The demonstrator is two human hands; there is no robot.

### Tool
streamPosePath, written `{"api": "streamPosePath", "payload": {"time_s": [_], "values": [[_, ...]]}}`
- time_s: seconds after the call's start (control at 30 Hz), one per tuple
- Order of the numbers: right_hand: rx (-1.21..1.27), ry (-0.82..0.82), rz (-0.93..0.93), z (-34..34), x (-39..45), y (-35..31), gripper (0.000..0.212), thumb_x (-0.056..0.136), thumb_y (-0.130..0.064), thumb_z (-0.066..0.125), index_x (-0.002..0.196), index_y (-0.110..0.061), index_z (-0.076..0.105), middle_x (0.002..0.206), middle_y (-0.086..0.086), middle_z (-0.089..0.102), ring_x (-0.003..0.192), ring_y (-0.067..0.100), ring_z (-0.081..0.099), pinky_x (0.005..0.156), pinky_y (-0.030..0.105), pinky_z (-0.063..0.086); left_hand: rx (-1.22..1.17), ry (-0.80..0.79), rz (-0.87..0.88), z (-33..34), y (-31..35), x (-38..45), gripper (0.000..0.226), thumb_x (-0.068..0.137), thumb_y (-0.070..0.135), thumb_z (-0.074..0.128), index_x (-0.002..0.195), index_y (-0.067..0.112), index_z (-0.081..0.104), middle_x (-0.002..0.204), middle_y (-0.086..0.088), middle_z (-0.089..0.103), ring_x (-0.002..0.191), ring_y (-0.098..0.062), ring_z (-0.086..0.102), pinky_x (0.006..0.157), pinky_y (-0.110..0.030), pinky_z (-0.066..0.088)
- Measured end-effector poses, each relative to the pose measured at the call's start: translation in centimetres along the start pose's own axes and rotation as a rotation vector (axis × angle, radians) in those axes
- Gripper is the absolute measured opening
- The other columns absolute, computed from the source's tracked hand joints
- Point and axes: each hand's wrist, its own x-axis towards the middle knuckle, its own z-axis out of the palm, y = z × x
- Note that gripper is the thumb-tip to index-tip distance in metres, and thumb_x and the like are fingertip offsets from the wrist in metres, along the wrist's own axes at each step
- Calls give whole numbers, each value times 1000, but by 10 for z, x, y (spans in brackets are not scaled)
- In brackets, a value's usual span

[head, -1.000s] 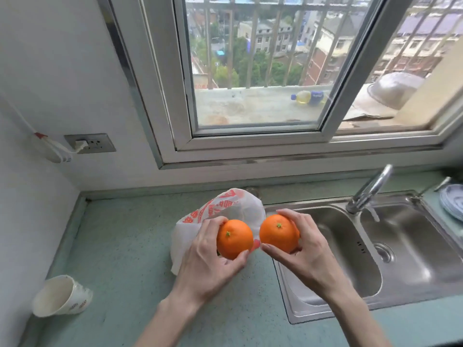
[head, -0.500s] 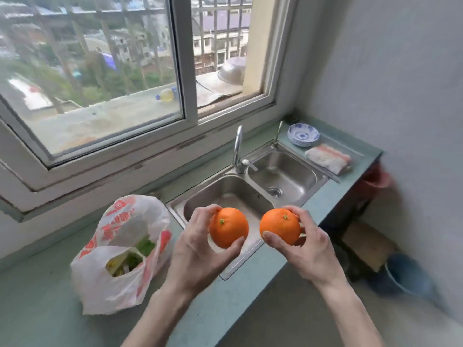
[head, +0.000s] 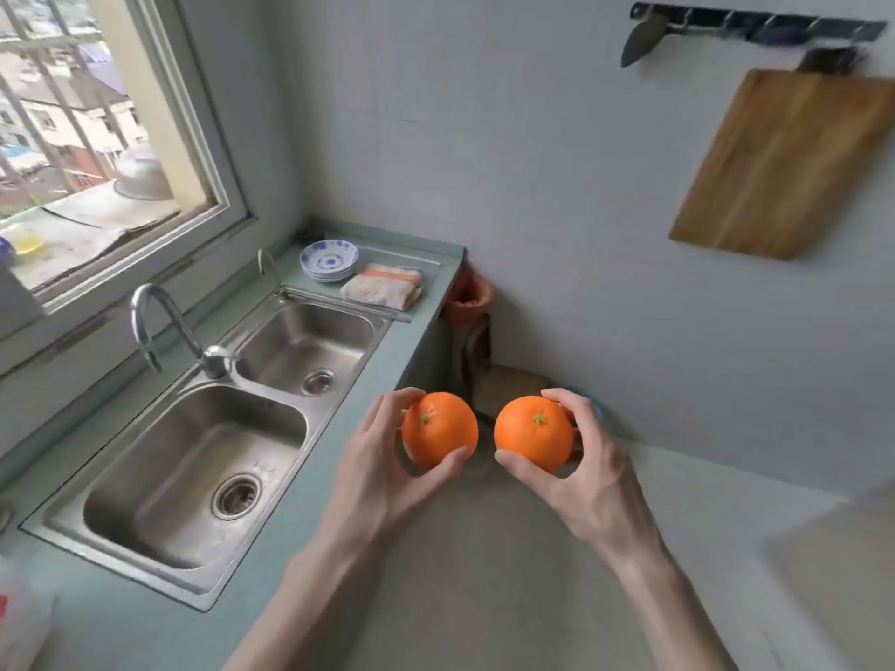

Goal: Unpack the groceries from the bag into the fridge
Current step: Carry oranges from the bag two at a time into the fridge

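Orange fruit (head: 439, 430) in left hand (head: 382, 472)

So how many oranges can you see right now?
2. One orange is held in the left hand, the other orange in the right hand, side by side and apart. More may be out of view.

You get soft, even daylight from the window (head: 97, 138) at upper left, with faint glare on the sink (head: 203, 477) steel. Shadows are weak. The wide lens bends the edges; the knife rack (head: 755, 26) and cutting board (head: 784, 162) are motion-blurred.
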Motion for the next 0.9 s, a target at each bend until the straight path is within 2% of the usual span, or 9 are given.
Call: {"api": "streamPosePath", "payload": {"time_s": [0.13, 0.23, 0.3, 0.43, 0.47, 0.6, 0.7, 0.77, 0.9], "values": [[7, 117, 46, -67, -6, 42, 74, 65, -73, 78, 128, -45, 50, 119, -23, 63, 99, -3, 64, 76, 11, 50, -8, -61, 95, 70, 45, 15, 65, 70, 59, 82, 126, 40, 56, 120, 21, 62, 110, 3, 61, 91, -17, 49], [-15, 219, 68, -115, -15, 75, 73, 67, -75, 77, 128, -43, 51, 118, -24, 63, 101, -2, 64, 80, 16, 51, -28, -117, 166, 120, 76, 23, 65, 71, 53, 85, 128, 35, 58, 122, 18, 62, 111, 5, 59, 91, -10, 46], [-30, 286, 89, -147, -24, 97, 75, 67, -77, 75, 129, -42, 51, 120, -24, 62, 103, 1, 64, 84, 19, 52, -56, -158, 204, 153, 98, 26, 66, 71, 54, 81, 128, 32, 59, 122, 17, 60, 111, 3, 59, 91, -13, 49], [-35, 420, 111, -202, -40, 130, 74, 70, -70, 75, 132, -36, 53, 127, -21, 58, 111, 4, 63, 87, 19, 53, -96, -261, 268, 216, 134, 29, 64, 72, 46, 82, 130, 30, 60, 126, 16, 54, 118, -7, 59, 93, -33, 56], [-40, 449, 119, -214, -43, 137, 74, 71, -69, 75, 133, -34, 54, 128, -19, 57, 112, 4, 62, 86, 18, 53, -98, -278, 281, 229, 143, 29, 65, 72, 46, 83, 130, 30, 60, 126, 16, 54, 117, -6, 59, 92, -32, 56], [-54, 544, 169, -251, -55, 157, 78, 73, -68, 79, 136, -32, 52, 129, -18, 57, 108, 3, 63, 83, 13, 51, -139, -321, 288, 274, 173, 31, 67, 72, 39, 89, 126, 33, 50, 117, 20, 60, 107, 4, 60, 84, -17, 51], [-67, 614, 224, -280, -64, 176, 75, 71, -60, 82, 134, -35, 50, 127, -18, 58, 103, 5, 65, 81, 13, 51, -173, -374, 319, 313, 198, 37, 64, 72, 40, 88, 122, 35, 48, 115, 19, 64, 105, -5, 65, 84, -29, 55], [-88, 655, 249, -296, -65, 188, 71, 72, -57, 84, 131, -37, 50, 127, -22, 57, 105, 6, 65, 83, 15, 51, -198, -415, 344, 338, 211, 45, 64, 72, 44, 85, 124, 36, 49, 118, 18, 64, 109, -7, 64, 88, -31, 55], [-124, 731, 265, -332, -53, 213, 68, 76, -46, 87, 133, -33, 52, 129, -18, 56, 116, 10, 61, 92, 30, 54, -227, -482, 414, 391, 237, 66, 64, 73, 42, 88, 125, 33, 51, 120, 16, 62, 111, -4, 61, 87, -9, 46]]}}
